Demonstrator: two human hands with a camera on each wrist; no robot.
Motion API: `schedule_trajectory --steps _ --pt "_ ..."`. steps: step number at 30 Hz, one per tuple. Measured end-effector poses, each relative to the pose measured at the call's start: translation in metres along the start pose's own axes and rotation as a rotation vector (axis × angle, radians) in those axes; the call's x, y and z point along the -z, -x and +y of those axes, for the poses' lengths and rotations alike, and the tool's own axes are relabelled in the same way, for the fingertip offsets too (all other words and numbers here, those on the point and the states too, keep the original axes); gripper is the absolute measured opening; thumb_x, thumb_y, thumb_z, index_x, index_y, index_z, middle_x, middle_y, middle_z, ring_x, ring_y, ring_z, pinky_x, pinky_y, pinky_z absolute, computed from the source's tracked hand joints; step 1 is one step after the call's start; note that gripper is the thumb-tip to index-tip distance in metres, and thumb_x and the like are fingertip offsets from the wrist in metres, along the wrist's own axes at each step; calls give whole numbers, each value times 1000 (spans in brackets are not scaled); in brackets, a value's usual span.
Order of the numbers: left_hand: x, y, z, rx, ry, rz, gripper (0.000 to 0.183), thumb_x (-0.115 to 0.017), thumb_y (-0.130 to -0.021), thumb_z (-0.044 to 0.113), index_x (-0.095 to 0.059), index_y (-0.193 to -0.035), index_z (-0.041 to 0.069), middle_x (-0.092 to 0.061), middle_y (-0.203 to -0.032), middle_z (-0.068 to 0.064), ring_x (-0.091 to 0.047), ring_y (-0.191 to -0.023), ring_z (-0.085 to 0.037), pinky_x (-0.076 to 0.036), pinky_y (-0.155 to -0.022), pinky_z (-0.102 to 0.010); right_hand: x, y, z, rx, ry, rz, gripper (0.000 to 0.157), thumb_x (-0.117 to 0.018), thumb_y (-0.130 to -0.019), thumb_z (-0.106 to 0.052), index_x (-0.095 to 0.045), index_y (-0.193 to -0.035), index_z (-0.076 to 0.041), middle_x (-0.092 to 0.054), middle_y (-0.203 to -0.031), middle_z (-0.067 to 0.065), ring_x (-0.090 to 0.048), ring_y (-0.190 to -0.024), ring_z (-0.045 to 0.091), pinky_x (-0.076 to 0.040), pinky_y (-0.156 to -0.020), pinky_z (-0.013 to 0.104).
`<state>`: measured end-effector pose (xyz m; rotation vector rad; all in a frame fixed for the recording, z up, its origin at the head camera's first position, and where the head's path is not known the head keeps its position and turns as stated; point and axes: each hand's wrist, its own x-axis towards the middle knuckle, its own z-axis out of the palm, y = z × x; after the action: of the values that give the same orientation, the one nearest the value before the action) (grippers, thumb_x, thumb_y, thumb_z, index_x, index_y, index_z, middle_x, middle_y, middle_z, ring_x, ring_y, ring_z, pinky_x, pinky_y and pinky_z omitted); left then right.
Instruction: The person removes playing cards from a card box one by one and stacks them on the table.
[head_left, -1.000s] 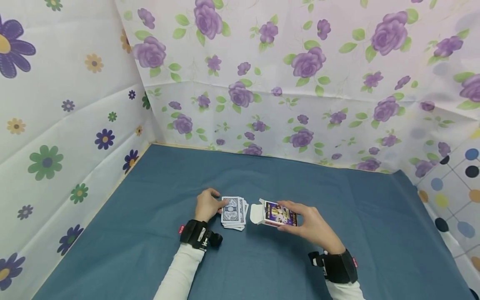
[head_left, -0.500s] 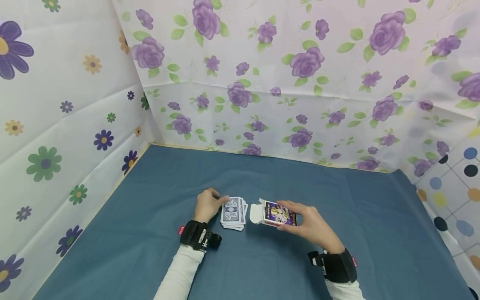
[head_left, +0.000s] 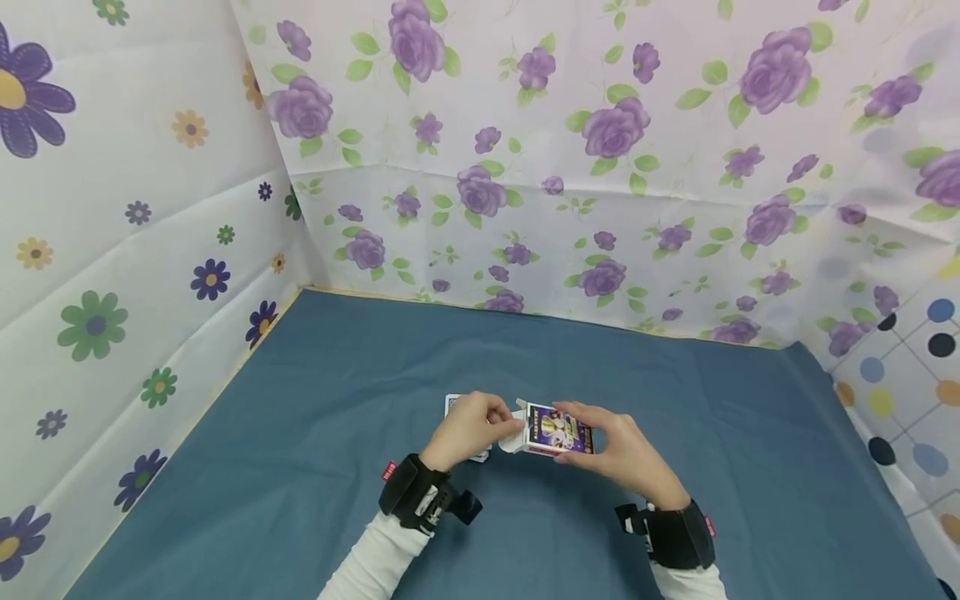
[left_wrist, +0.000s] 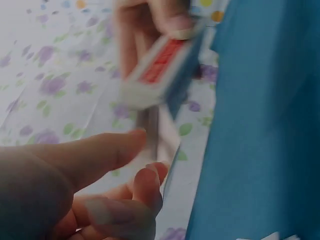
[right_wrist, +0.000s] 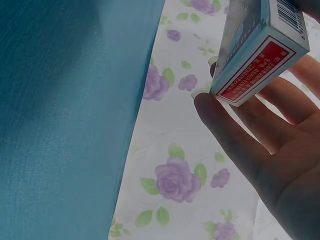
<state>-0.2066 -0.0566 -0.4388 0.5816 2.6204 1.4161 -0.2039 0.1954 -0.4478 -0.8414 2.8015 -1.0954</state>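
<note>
My right hand (head_left: pixel 622 446) grips a purple-fronted playing card box (head_left: pixel 557 429) by its sides, thumb on the near side and fingers on the far one. The box lies tilted above the table, its mouth to the left. At that mouth, my left hand (head_left: pixel 471 429) has its fingers bent at the white flap (head_left: pixel 512 442). In the left wrist view a gap shows between thumb and forefinger, with a pale sheet behind; blur hides whether they pinch it. A stack of playing cards (head_left: pixel 452 402) lies under the left hand, mostly hidden.
The blue tablecloth (head_left: pixel 360 358) covers the table. Behind it hangs a white curtain with purple roses (head_left: pixel 480 190), and patterned cloths flank both sides. Each wrist wears a black strap with a camera, such as the left wrist camera (head_left: pixel 465 506).
My left hand has left the card stack's left edge and moved right to the box's open end, now covering most of the stack. The right hand and box have stayed put.
</note>
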Motion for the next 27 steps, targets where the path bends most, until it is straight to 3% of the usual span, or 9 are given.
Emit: schedule_trajectory --steps 7,11,19,27 --pt "-15 0 2 28 45 -2 15 -65 -92 14 -66 -80 4 -55 -62 -3 -42 -51 -10 -32 -50 -22 3 1 -4 10 21 11 68 -81 -77 -30 -55 -139 -19 -58 -136 12 -60 -120 31 -53 -81 43" --pt "-17 -4 -1 82 176 -42 17 -66 -90 9 -68 -75 0 -55 -57 -1 -37 -46 -9 -30 -47 -23 3 1 -4 28 40 24 68 -82 -76 -30 -55 -138 -18 -60 -135 12 -60 -119 31 -54 -82 41" --pt "-11 -10 -12 170 362 -139 19 -65 -92 14 -74 -88 -2 -62 -63 0 -38 -51 -11 -31 -52 -24 2 1 1 21 46 18 68 -81 -77 -30 -55 -138 -16 -59 -135 13 -60 -119 32 -53 -83 44" --pt "-2 -11 -13 182 380 -188 23 -60 -95 13 -68 -80 -3 -43 -58 0 -29 -48 -12 -28 -53 -26 3 1 1 5 40 21 66 -81 -78 -31 -55 -138 -19 -60 -135 12 -60 -119 31 -53 -83 43"
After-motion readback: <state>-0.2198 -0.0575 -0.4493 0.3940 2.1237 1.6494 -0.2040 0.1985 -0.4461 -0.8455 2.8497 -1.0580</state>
